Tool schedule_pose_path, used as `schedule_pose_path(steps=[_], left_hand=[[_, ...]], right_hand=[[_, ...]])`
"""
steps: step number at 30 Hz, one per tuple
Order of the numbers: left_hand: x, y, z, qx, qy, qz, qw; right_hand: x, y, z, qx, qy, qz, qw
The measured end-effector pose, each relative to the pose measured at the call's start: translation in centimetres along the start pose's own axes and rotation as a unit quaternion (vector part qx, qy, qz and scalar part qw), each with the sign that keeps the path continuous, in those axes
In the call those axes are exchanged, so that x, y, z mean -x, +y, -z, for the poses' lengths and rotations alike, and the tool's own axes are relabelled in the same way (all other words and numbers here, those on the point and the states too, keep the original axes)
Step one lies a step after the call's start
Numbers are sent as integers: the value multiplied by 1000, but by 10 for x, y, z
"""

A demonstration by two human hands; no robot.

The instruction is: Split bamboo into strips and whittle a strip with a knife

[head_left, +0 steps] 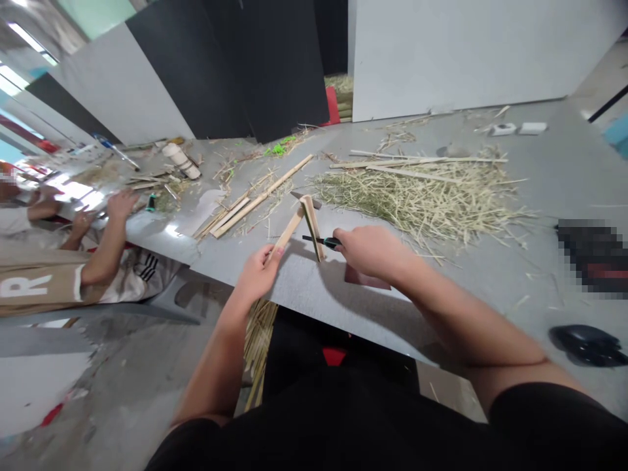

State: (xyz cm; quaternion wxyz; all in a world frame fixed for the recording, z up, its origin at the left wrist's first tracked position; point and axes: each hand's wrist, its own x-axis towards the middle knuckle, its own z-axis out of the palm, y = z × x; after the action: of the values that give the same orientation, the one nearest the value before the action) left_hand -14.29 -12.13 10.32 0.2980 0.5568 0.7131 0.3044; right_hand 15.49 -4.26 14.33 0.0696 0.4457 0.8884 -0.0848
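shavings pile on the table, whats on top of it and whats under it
A few long pale strips lie across the far side of the pile. Bare table shows beside it; whatever is beneath its middle is covered.

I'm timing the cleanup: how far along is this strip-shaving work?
Done: some shaving, judging by the big pile of thin, pale-green shavings. In hand: the left hand holds a bent, pale wooden strip; the right hand holds a green-and-black knife at its other leg. Left: perhaps the long, pale strips lying loose; whether they're finished is unclear.
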Motion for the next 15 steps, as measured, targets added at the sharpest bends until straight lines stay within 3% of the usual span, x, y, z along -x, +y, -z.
schedule_pose_path(steps=[7, 11, 15], left_hand=[[4, 3, -11, -28, -12, -5, 1000], [6, 4, -10, -61, -25, -20, 998], [1, -10, -3, -85, -45, -5, 995]], right_hand=[[-2, 8, -8, -2, 20, 8, 1000], [-1, 9, -6, 2, 0, 4, 1000], [1, 10, -2, -1, -6, 3, 1000]])
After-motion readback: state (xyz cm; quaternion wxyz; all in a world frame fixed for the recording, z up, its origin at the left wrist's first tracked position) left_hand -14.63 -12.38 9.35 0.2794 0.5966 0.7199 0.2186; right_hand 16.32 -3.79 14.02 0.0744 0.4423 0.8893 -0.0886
